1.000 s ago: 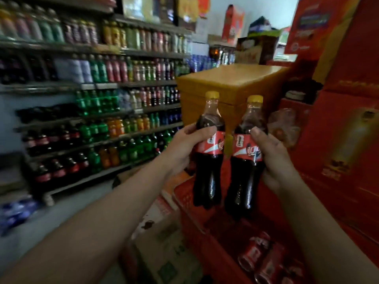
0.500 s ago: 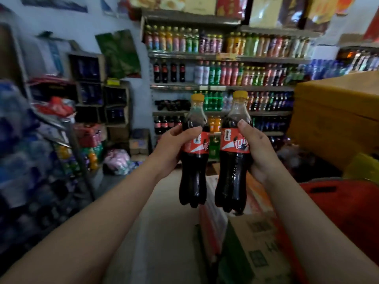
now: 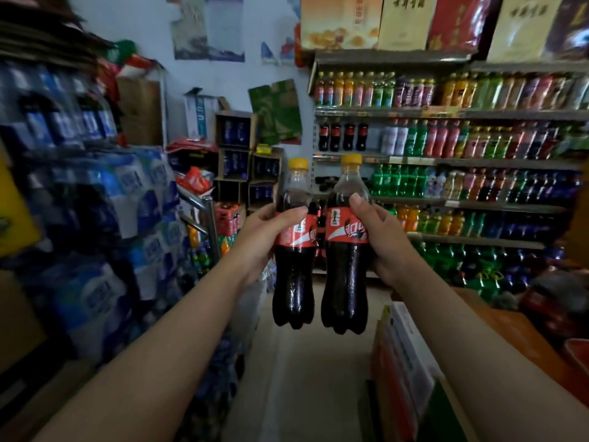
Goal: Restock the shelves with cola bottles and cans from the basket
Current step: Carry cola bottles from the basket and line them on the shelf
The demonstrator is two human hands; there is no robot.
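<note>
Shelves [image 3: 446, 161] of soft drinks fill the far wall from 12 to 3 o'clock, with tight rows of green, orange, red and dark bottles. Stacked water packs [image 3: 95, 218], blurred, crowd the 9 o'clock side. A strip of pale floor [image 3: 302, 378] runs between them toward the wall, and cartons [image 3: 411, 362] stand at 5 o'clock.

Near the centre the person holds two cola bottles upright, side by side and clear of any surface. The left hand [image 3: 264, 237] grips the left bottle [image 3: 293, 282], fingers wrapped round behind the red label and thumb laid across its front. The right hand [image 3: 379, 240] grips the right bottle [image 3: 345, 282] the same way, its thumb on the shoulder just above the label. Both bottles look full, carry yellow caps and hang almost touching.

Neither bottle is shelved yet; both are in mid-air, well short of the wall. A short row of cola bottles [image 3: 342, 137] stands at 1 o'clock on the second shelf from the top, with what looks like a bare stretch just to its right — probably the slot, though that is a guess.

The basket is not plainly in view. A red edge [image 3: 577, 349] at 4 o'clock may be it, but that cannot be told, so neither can the number of bottles and cans left. What remains is to close the gap, set these two down, then deal with whatever the basket holds.
</note>
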